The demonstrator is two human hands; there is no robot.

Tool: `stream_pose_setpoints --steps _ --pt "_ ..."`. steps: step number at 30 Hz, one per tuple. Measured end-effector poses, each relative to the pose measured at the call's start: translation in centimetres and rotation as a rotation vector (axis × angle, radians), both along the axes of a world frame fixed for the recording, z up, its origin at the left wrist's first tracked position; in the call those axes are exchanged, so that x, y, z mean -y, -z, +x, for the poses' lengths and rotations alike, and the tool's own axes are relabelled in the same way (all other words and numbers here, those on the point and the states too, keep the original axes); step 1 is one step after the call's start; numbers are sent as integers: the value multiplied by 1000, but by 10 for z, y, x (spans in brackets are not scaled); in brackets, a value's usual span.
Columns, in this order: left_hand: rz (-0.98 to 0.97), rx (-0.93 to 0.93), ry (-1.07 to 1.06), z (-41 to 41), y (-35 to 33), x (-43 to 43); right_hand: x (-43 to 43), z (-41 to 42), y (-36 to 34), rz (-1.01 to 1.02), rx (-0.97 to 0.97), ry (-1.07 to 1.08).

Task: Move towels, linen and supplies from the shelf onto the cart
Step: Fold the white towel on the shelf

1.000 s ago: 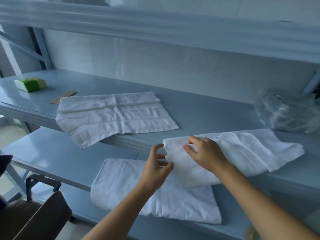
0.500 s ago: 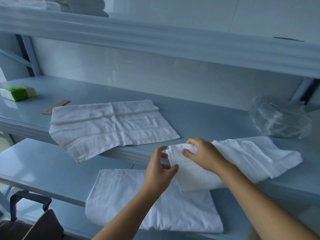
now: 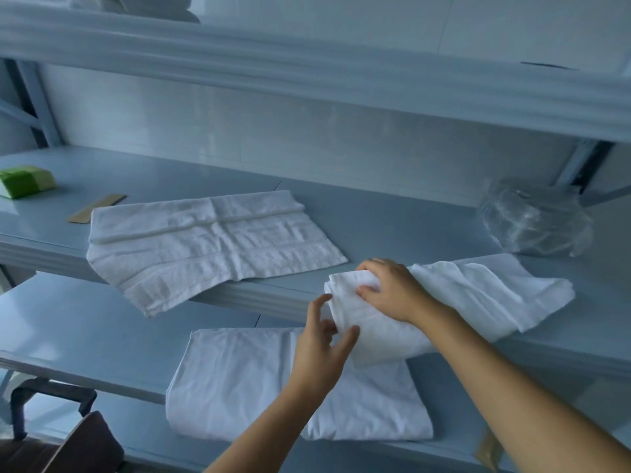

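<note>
Linen [image 3: 461,295] on shelf [image 3: 392,230] edge: right hand [image 3: 392,290] clamped on its fold, left hand [image 3: 322,349] spread beside | towel [image 3: 211,244], folded sheet [image 3: 259,380] unmoved | cart unseen

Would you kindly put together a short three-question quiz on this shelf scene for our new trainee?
1. True or false: the right hand rests on the white cloth that hangs over the front edge of the middle shelf.
2. Which item lies farthest left on that shelf? A) the clear plastic bag B) the green pack C) the flat towel
3. Fill in: the left hand has its fingers spread at the cloth's ____ end, above the folded sheet on the lower shelf.

Key: 1 true; 2 B; 3 left.
</note>
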State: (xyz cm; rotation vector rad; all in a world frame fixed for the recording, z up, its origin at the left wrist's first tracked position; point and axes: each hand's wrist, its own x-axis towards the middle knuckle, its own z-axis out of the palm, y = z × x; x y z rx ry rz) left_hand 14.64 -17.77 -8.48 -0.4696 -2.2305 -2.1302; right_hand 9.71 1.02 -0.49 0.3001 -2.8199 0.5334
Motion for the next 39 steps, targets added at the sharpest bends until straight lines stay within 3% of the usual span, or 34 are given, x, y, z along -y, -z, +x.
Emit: stream_pose_setpoints --steps 4,10,15,18,23,26,29,31,33,36,39 --pt "87 -62 6 -3 -15 -4 1 3 -5 -155 -42 2" --pt "63 -182 18 -42 -55 -7 -2 -10 -41 -413 -213 35" --pt "-202 -240 6 -94 -90 1 5 -45 -46 -485 -232 140" --pt "-296 -248 -57 -128 -103 18 13 -65 -38 -422 -202 177" --pt "-607 -220 -82 -171 -88 66 9 -64 -21 -89 -135 130" --pt "-925 -265 -84 -178 -74 78 -9 -49 -10 -46 -133 174" --pt "-1073 -374 -208 -182 -77 65 -34 -32 -5 -66 -149 217" --pt "-1106 -544 -250 -182 -82 42 -53 -22 -5 -92 -145 252" --pt "-1033 -668 -154 -179 -87 10 -71 -13 -7 -103 -153 291" --pt "-906 -673 44 -169 -89 -39 -97 -3 -10 -106 -110 334" --pt "-943 -605 148 -166 -84 -73 -114 9 -14 -97 -18 335"
